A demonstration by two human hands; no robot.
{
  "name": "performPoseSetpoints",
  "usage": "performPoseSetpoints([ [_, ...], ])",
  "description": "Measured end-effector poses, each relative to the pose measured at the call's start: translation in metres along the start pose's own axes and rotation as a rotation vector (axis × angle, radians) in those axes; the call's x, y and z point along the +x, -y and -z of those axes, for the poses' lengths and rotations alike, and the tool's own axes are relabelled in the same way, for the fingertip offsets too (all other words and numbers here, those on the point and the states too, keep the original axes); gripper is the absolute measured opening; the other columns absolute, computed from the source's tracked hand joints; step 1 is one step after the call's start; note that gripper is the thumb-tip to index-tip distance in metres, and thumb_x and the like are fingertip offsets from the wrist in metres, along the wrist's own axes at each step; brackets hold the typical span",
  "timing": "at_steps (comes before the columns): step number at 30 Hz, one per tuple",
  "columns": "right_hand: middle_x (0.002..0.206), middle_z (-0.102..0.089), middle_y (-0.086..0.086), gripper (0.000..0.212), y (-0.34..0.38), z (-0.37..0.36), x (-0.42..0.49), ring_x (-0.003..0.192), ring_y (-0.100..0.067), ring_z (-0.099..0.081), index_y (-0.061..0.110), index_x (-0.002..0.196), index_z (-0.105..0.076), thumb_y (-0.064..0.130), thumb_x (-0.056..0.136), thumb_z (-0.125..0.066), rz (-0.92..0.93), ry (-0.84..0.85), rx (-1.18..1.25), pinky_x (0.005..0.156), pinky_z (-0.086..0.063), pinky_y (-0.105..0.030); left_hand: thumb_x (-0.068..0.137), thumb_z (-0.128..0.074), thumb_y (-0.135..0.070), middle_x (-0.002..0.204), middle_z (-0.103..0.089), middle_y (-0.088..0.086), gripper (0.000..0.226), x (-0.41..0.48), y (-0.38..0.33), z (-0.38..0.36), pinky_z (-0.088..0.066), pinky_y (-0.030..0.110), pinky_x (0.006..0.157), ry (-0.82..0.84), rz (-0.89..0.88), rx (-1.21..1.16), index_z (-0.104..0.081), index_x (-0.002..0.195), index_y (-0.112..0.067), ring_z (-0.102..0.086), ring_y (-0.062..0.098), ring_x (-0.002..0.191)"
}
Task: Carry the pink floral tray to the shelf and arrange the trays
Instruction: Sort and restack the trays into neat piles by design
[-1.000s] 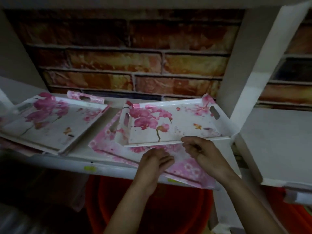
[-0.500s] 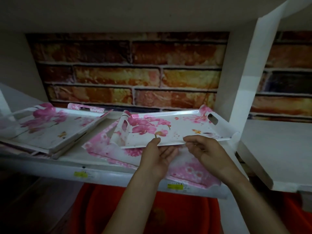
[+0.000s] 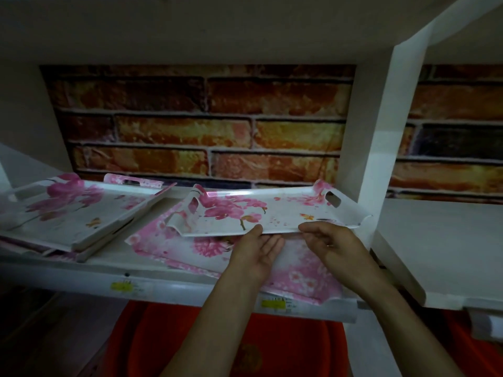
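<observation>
Since a second ago the left hand (image 3: 258, 251) has turned palm-up under the near rim of the orchid tray (image 3: 285, 213), which now sits flatter. That tray is held just above the pink floral tray (image 3: 168, 243), which lies askew on the shelf (image 3: 190, 289) with its near corner overhanging the edge. The left hand's fingers are straight and supporting, while the right hand (image 3: 334, 243) pinches the same rim. Keeping the tray level and easing it leftward seems wise, because its right handle crowds the white upright (image 3: 381, 131). A tilted stack of trays (image 3: 68, 213) fills the left, and red bins (image 3: 217, 344) sit below.
</observation>
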State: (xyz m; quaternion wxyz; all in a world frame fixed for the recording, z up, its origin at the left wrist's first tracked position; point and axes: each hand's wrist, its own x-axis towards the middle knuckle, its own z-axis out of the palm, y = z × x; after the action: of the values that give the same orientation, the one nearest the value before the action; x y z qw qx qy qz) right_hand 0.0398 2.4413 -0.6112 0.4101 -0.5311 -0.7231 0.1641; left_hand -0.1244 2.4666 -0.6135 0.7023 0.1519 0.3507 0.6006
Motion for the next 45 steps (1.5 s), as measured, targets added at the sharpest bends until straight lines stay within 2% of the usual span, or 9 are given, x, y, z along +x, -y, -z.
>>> performPoseSetpoints([
  [4, 0.125, -0.061, 0.015, 0.027, 0.008, 0.005, -0.005, 0.116, 0.000, -0.054, 0.030, 0.120, -0.066, 0.022, 0.098, -0.055, 0.040, -0.030, -0.048, 0.091, -0.034, -0.002, 0.103, -0.049, -0.012, 0.122, -0.061, 0.027, 0.020, -0.004, -0.009, 0.007, -0.049, 0.041, 0.091, 0.036, -0.015, 0.020, -0.054, 0.117, 0.001, -0.059, 0.037, 0.117],
  [7, 0.123, -0.059, 0.017, 0.027, 0.020, 0.008, -0.006, 0.109, 0.003, -0.053, 0.034, 0.120, -0.065, 0.024, 0.098, -0.054, 0.066, -0.042, -0.066, 0.092, -0.038, -0.009, 0.102, -0.050, -0.012, 0.112, -0.064, 0.024, 0.019, -0.008, -0.015, 0.013, -0.050, 0.040, 0.090, 0.071, -0.051, 0.033, -0.056, 0.115, 0.001, -0.064, 0.033, 0.100],
  [12, 0.115, -0.058, 0.019, 0.028, 0.034, 0.021, -0.003, 0.093, 0.012, -0.053, 0.034, 0.121, -0.064, 0.025, 0.098, -0.052, 0.099, -0.079, -0.127, 0.076, -0.038, -0.004, 0.103, -0.048, -0.013, 0.109, -0.067, 0.022, 0.022, -0.015, -0.033, 0.025, -0.055, 0.039, 0.077, 0.072, -0.168, 0.114, -0.057, 0.119, -0.001, -0.066, 0.032, 0.097],
  [19, 0.114, -0.067, 0.011, 0.028, 0.031, 0.036, 0.003, 0.102, -0.006, -0.060, 0.028, 0.118, -0.068, 0.022, 0.097, -0.050, 0.008, -0.094, -0.116, 0.074, -0.044, -0.012, 0.106, -0.039, -0.026, 0.103, -0.072, 0.009, 0.029, -0.031, -0.072, 0.044, -0.060, 0.038, 0.073, 0.008, -0.433, 0.230, -0.056, 0.125, -0.011, -0.071, 0.023, 0.090],
  [26, 0.118, -0.056, 0.008, 0.026, 0.036, 0.035, 0.010, 0.102, -0.013, -0.055, 0.025, 0.115, -0.070, 0.017, 0.096, -0.055, -0.021, -0.132, -0.103, 0.084, -0.044, -0.028, 0.105, -0.042, -0.036, 0.094, -0.071, 0.001, 0.025, -0.039, -0.099, 0.065, -0.053, 0.036, 0.064, -0.105, -0.488, 0.196, -0.060, 0.110, -0.019, -0.068, 0.017, 0.082],
  [33, 0.128, -0.061, -0.003, 0.025, 0.034, 0.030, 0.012, 0.125, -0.026, -0.050, 0.021, 0.110, -0.072, 0.015, 0.090, -0.059, -0.091, -0.193, -0.169, 0.111, -0.035, -0.045, 0.104, -0.042, -0.043, 0.097, -0.070, 0.001, 0.029, -0.047, -0.105, 0.080, -0.050, 0.034, 0.064, -0.201, -0.520, 0.222, -0.061, 0.109, -0.021, -0.066, 0.019, 0.088],
  [39, 0.120, -0.063, -0.007, 0.033, 0.037, 0.034, 0.007, 0.102, -0.025, -0.063, 0.016, 0.127, -0.062, 0.022, 0.095, -0.058, -0.292, -0.025, 0.148, 0.093, -0.051, -0.041, 0.105, -0.039, -0.044, 0.093, -0.069, 0.003, 0.031, -0.054, -0.119, 0.087, -0.050, 0.035, 0.065, -0.211, -0.539, 0.280, -0.061, 0.098, -0.022, -0.067, 0.021, 0.084],
  [42, 0.086, -0.076, -0.005, 0.017, 0.040, 0.038, 0.003, 0.080, -0.026, -0.072, 0.013, 0.097, -0.075, 0.019, 0.095, -0.059, -0.313, 0.115, 0.188, 0.084, -0.054, -0.042, 0.105, -0.038, -0.043, 0.087, -0.068, 0.004, 0.034, -0.060, -0.123, 0.087, -0.049, 0.035, 0.062, -0.204, -0.535, 0.317, -0.061, 0.090, -0.022, -0.065, 0.022, 0.078],
  [45, 0.086, -0.076, -0.011, 0.017, 0.040, 0.041, 0.002, 0.081, -0.032, -0.073, 0.009, 0.086, -0.074, 0.017, 0.094, -0.060, -0.351, 0.235, 0.273, 0.081, -0.056, -0.045, 0.104, -0.038, -0.044, 0.087, -0.068, 0.005, 0.036, -0.063, -0.125, 0.089, -0.049, 0.036, 0.061, -0.201, -0.522, 0.352, -0.062, 0.089, -0.021, -0.065, 0.023, 0.077],
])
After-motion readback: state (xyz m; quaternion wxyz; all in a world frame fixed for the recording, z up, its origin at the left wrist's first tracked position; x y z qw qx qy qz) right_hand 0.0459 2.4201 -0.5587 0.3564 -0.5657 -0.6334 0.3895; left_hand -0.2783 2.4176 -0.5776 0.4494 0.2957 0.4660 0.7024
